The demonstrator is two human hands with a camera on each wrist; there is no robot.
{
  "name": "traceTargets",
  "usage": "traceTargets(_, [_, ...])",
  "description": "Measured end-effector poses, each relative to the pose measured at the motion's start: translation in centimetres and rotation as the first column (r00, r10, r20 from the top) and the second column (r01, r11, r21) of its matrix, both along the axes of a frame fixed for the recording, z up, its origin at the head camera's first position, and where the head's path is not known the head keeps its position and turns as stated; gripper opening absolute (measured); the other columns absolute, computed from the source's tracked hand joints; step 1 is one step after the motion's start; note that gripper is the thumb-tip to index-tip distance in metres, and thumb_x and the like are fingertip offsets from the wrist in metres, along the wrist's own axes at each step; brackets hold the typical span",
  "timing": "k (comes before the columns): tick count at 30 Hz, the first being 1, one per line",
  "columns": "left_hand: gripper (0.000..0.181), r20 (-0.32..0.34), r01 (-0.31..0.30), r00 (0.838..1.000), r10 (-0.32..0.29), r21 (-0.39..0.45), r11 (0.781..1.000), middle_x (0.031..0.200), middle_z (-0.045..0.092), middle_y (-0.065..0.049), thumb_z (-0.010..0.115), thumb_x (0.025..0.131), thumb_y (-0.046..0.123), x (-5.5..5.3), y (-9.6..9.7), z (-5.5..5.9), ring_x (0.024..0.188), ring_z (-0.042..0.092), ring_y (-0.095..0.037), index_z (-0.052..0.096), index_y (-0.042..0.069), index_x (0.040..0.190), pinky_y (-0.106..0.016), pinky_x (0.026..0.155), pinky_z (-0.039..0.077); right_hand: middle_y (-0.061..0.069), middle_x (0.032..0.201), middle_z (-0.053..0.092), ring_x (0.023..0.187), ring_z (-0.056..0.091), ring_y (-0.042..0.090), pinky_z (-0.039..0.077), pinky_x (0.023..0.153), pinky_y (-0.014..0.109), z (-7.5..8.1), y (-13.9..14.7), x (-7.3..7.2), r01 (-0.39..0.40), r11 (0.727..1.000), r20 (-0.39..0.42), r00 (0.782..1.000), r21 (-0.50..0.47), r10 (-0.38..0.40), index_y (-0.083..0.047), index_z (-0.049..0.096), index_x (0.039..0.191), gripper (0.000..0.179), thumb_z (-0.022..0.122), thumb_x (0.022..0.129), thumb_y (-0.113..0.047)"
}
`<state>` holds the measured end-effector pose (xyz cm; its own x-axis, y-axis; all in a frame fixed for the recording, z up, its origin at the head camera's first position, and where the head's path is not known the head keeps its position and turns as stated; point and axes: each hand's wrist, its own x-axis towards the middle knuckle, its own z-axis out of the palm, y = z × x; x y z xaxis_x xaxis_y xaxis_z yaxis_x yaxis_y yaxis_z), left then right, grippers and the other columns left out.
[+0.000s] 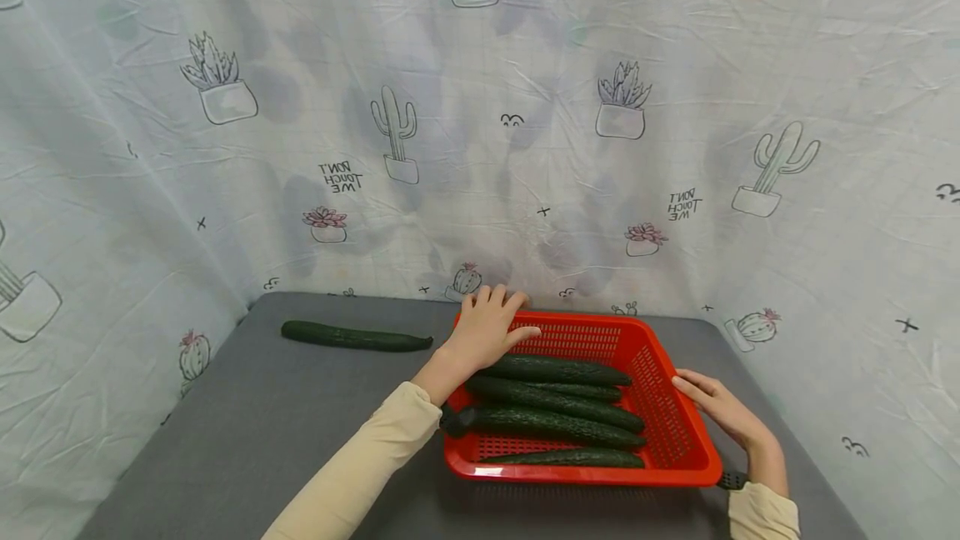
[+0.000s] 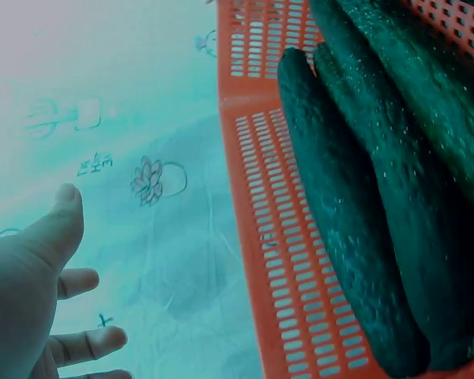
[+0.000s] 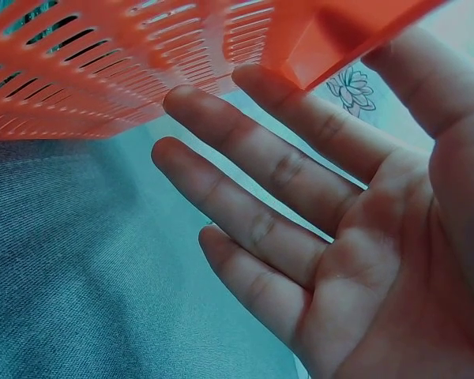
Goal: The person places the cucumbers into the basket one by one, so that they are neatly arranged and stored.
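A red plastic basket [image 1: 678,407] with slotted walls holds several long dark green cucumbers [image 1: 558,423], lying side by side. My right hand [image 1: 720,407] is at its right rim, thumb over the top and index finger beneath; the right wrist view shows the other fingers extended below the rim. My left hand [image 1: 483,327] reaches across the basket's back left corner with fingers spread. In the left wrist view, the left hand [image 2: 39,300] appears apart from the basket wall, with nothing in its grasp.
One more cucumber [image 1: 356,336] lies on the grey tabletop [image 1: 300,415], left of the basket. A pale curtain [image 1: 480,148] printed with potted cacti closes off the back and both sides, close behind the table's far edge.
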<state>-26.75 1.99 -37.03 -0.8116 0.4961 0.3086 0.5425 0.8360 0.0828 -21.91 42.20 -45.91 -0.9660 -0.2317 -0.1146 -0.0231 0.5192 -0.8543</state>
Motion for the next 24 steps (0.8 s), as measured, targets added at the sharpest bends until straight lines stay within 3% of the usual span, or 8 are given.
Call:
traceTargets(7, [0.053, 0.022, -0.022, 1.0, 0.021, 0.048, 0.999, 0.106, 0.043, -0.003, 0.036, 0.089, 0.063, -0.1, -1.6, -0.1, 0.09, 0.035, -0.022, 0.046, 0.025, 0.125, -0.038, 0.077, 0.028, 0.023, 0.132, 0.046, 0.101, 0.052, -0.008, 0.045, 0.084, 0.023, 0.2, -0.1, 0.1, 0.001, 1.0, -0.01, 1.0, 0.016, -0.001, 0.006, 0.036, 0.138, 0.051, 0.039, 0.101, -0.029])
traceTargets(24, [0.05, 0.039, -0.076, 0.997, 0.07, 0.186, 0.98, 0.109, 0.045, -0.005, 0.041, 0.09, 0.059, -0.4, -5.5, -0.8, 0.093, 0.038, -0.024, 0.047, 0.022, 0.123, -0.041, 0.079, 0.031, 0.022, 0.132, 0.047, 0.101, 0.052, -0.007, 0.045, 0.084, 0.025, 0.2, 0.0, 0.1, -0.008, 1.0, -0.002, 1.0, 0.006, 0.008, 0.005, 0.036, 0.138, 0.05, 0.038, 0.101, -0.029])
